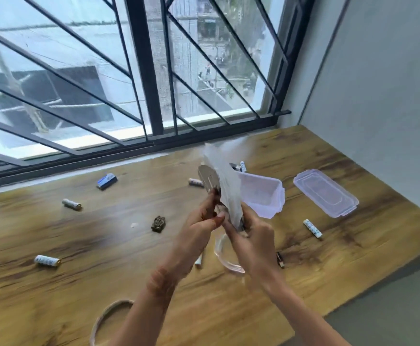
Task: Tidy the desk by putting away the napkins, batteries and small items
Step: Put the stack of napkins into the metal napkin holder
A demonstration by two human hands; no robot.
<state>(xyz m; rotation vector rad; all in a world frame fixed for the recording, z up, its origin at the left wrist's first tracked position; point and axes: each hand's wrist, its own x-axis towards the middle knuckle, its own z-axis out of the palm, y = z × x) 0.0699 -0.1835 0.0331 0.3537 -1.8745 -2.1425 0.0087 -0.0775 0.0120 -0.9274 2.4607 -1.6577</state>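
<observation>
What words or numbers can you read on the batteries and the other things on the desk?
No text can be read here.
Batteries: blue print on white, too blurred to read.
Blue and white packet: markings too blurred to read.
Napkins, napkin holder, plastic box and lid: no writing shows.

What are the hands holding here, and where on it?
The left hand pinches the lower edge of the holder; the right hand grips the bottom end of the napkins.
</observation>
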